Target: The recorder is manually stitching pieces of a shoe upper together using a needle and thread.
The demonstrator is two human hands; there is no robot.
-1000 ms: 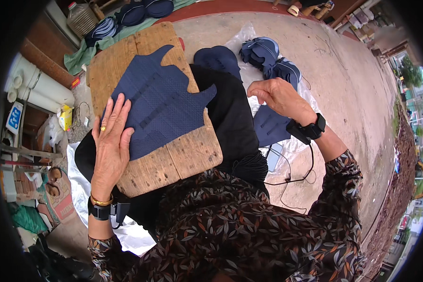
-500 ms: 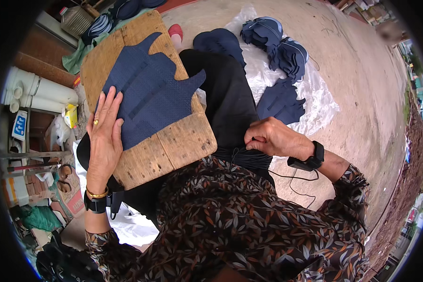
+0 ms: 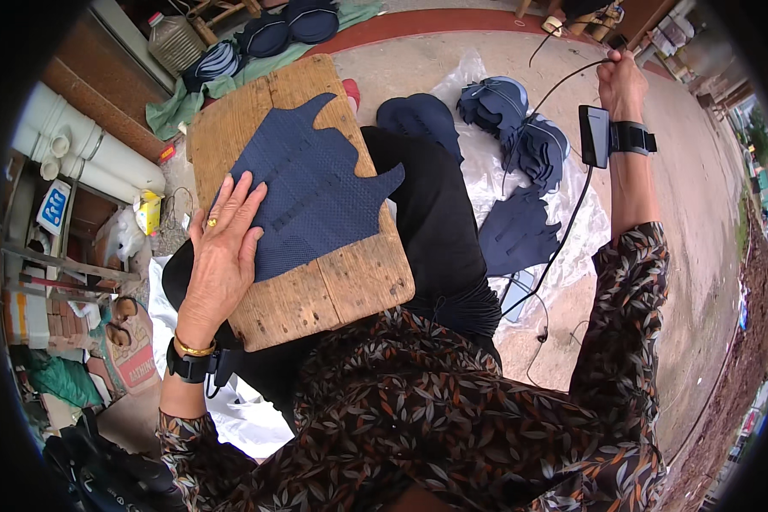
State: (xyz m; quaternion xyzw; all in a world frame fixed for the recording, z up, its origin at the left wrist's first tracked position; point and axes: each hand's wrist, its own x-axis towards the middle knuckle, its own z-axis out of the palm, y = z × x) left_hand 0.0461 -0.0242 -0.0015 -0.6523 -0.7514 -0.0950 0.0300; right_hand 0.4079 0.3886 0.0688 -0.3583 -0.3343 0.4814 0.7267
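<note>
- Here, one black cord bundle (image 3: 472, 316) lies just beside the near right corner of one wooden board (image 3: 277, 311).
- Left hand (image 3: 224, 247): flat, fingers slightly spread, touching the board's one navy mesh panel (image 3: 316, 192), which overhangs the right edge.
- Two pale-blue-topped navy stacks (image 3: 492, 102) sit on one plastic sheet (image 3: 594, 213).
- Right hand (image 3: 623, 84): closed, pinching one black strand (image 3: 569, 77).

Wooden board (image 3: 324, 299): near strip passable; left hand (image 3: 222, 247) blocks the blue fabric piece's (image 3: 316, 183) left edge. Thin black cord (image 3: 582, 69) (held high by right hand (image 3: 621, 84)) crosses before the stacked pieces (image 3: 495, 104); concrete floor (image 3: 695, 256) farther right open.
</note>
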